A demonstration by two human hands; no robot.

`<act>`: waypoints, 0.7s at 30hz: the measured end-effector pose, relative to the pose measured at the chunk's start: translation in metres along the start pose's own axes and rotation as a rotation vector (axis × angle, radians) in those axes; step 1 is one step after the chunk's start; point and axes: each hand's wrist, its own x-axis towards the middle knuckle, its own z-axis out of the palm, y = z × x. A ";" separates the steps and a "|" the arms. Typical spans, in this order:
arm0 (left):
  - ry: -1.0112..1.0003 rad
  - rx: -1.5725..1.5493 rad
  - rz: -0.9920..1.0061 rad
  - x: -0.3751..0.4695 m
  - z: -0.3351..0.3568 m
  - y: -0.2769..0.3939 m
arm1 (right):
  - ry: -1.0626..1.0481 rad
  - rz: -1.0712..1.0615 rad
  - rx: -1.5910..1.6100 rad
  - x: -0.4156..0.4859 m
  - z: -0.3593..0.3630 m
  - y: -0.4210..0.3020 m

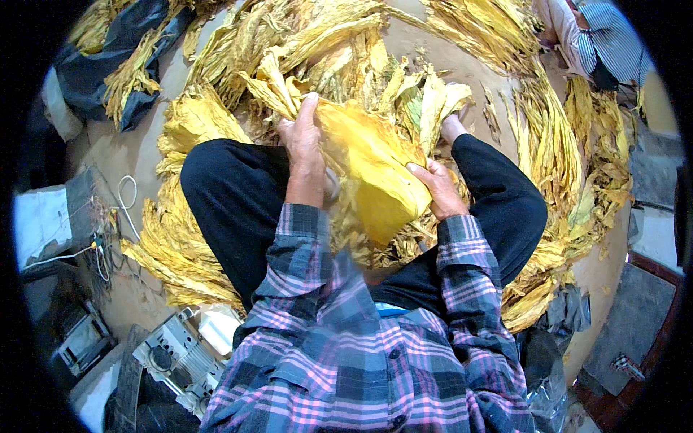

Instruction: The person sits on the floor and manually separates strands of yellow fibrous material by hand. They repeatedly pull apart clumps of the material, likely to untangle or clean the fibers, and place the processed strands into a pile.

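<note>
A broad yellow dried leaf, which looks like cured tobacco (373,168), is spread between my two hands above my lap. My left hand (304,138) grips its upper left side, thumb up, and more folded yellow leaves (273,86) stick out beyond that fist. My right hand (439,187) pinches the leaf's lower right edge between thumb and fingers. Loose leaves (403,243) lie beneath, between my legs, partly hidden by the held leaf. Just past my right hand, a few pale yellow and greenish leaves (433,105) stand up near my foot.
Heaps of yellow leaves ring me: on the left (189,238), ahead (335,38) and on the right (547,146). Another person (612,43) is at the upper right. Cables (103,243) and a grey machine part (176,352) lie at the lower left, black plastic (547,346) at the lower right.
</note>
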 end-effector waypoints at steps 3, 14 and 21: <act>0.053 0.041 -0.060 0.002 -0.002 0.000 | -0.024 0.005 0.030 -0.002 0.000 -0.001; 0.094 0.140 -0.182 0.002 0.002 0.002 | 0.023 -0.030 0.131 0.001 -0.004 0.002; -0.248 0.263 -0.367 -0.033 0.007 -0.006 | 0.142 -0.195 0.266 0.014 0.000 0.000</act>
